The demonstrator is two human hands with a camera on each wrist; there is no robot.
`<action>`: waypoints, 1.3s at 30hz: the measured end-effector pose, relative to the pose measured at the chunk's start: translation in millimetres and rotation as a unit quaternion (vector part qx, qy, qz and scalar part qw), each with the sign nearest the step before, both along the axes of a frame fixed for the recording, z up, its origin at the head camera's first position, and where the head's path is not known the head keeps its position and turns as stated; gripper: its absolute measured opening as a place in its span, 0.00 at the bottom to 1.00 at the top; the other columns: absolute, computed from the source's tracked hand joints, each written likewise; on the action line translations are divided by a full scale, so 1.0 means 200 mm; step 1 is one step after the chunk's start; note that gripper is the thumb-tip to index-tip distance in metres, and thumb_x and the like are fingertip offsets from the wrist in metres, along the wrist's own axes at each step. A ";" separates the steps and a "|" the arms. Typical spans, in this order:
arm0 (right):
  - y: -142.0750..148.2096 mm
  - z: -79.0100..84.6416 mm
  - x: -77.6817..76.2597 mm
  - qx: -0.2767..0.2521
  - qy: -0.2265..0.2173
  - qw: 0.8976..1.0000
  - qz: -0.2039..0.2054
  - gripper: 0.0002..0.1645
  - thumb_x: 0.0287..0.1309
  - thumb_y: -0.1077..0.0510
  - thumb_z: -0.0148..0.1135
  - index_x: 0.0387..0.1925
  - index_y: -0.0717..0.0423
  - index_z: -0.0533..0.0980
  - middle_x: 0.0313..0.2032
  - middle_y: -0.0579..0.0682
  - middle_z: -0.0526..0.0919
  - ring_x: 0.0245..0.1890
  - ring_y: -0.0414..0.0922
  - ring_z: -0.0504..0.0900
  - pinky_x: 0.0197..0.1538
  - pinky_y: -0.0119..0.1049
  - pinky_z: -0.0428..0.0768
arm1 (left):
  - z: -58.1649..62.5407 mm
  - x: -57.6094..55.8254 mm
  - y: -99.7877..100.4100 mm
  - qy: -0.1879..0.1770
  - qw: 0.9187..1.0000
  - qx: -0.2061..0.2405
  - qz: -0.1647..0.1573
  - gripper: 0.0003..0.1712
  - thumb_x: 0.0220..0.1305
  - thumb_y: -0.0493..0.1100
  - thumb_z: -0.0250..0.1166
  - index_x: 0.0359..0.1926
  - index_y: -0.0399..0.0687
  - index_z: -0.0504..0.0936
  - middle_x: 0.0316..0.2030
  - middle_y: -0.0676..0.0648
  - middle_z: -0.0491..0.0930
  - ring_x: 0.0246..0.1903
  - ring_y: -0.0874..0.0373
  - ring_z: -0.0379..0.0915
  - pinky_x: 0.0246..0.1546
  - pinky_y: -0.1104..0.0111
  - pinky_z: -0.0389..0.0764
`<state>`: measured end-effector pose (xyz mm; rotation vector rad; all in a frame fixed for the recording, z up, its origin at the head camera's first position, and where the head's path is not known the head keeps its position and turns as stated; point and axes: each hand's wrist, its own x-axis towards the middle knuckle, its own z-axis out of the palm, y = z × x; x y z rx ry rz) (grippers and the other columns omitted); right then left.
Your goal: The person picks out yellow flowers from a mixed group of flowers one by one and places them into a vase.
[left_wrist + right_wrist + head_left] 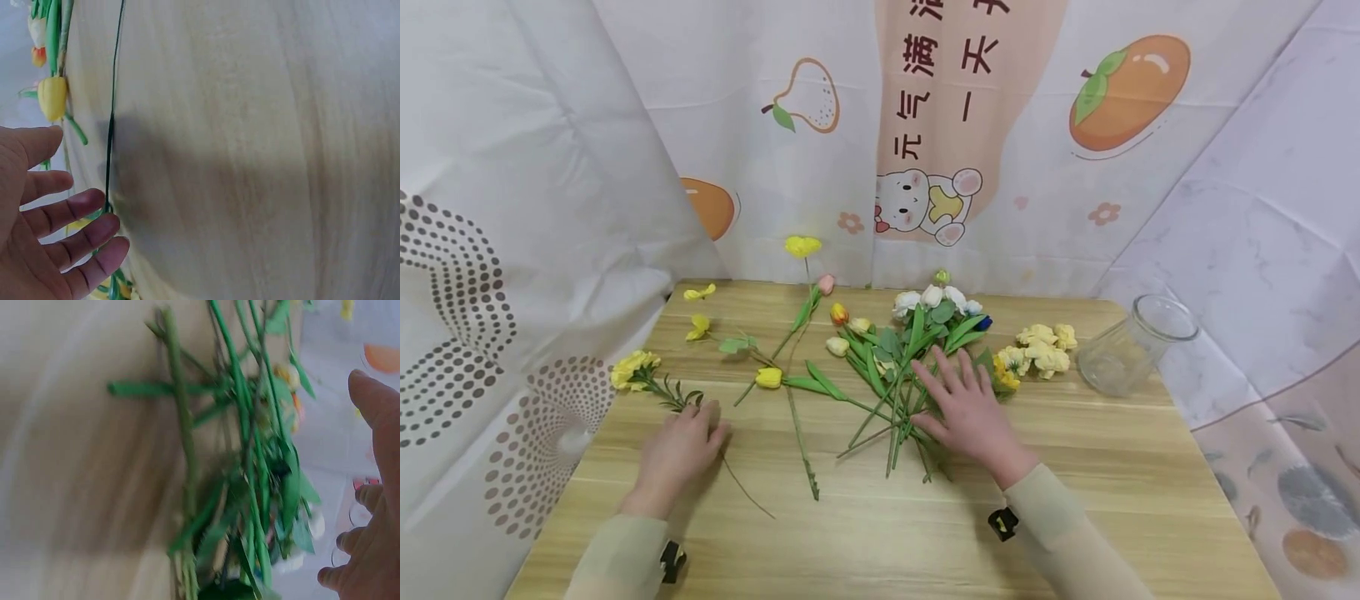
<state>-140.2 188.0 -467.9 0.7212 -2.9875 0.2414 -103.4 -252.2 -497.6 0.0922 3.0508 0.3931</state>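
In the head view my left hand (681, 450) is beside the thin stem of a yellow carnation-like flower (635, 369) at the table's left. The left wrist view shows that hand with fingers loosely extended, fingertips right at the dark green stem (111, 131). My right hand (966, 412) spreads its fingers over the crossed stems (898, 425) of a flower pile at the centre. Among that pile are white blooms (931, 298), a blue bud (984, 322) and orange and cream tulips (838, 314). In the right wrist view, green stems (250, 456) lie beside the spread fingers.
A clear glass jar (1123, 354) stands tilted-looking at the right back. Pale yellow flowers (1045, 350) lie left of it. A yellow tulip (768, 378), a pink tulip (826, 284) and a yellow poppy-like flower (802, 246) lie left of centre. Printed curtains (737, 50) rise behind the wooden table (880, 550).
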 end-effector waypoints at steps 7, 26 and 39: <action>-0.07 -0.10 0.08 0.011 -0.002 0.998 0.061 0.48 0.66 0.33 0.61 0.80 0.40 0.56 0.81 0.57 0.50 0.78 0.70 0.46 0.71 0.72 0.54 | -0.03 -0.02 0.02 0.008 1.000 0.026 -0.010 0.19 0.68 0.37 0.61 0.55 0.30 0.81 0.47 0.30 0.80 0.46 0.30 0.79 0.48 0.38 0.78; -0.08 -0.26 0.21 0.082 -0.009 0.986 0.144 0.50 0.62 0.24 0.57 0.79 0.40 0.60 0.79 0.58 0.57 0.75 0.72 0.55 0.70 0.70 0.61 | -0.09 -0.03 0.02 0.147 0.977 -0.021 -0.154 0.12 0.52 0.28 0.75 0.29 0.48 0.83 0.35 0.48 0.80 0.37 0.49 0.76 0.43 0.53 0.81; -0.06 -0.29 0.22 0.067 -0.016 0.988 0.140 0.51 0.62 0.25 0.57 0.79 0.40 0.59 0.79 0.58 0.56 0.76 0.71 0.52 0.69 0.70 0.62 | -0.01 -0.10 0.12 0.290 0.931 -0.015 -0.221 0.18 0.53 0.24 0.71 0.43 0.44 0.86 0.41 0.45 0.84 0.42 0.47 0.80 0.46 0.54 0.83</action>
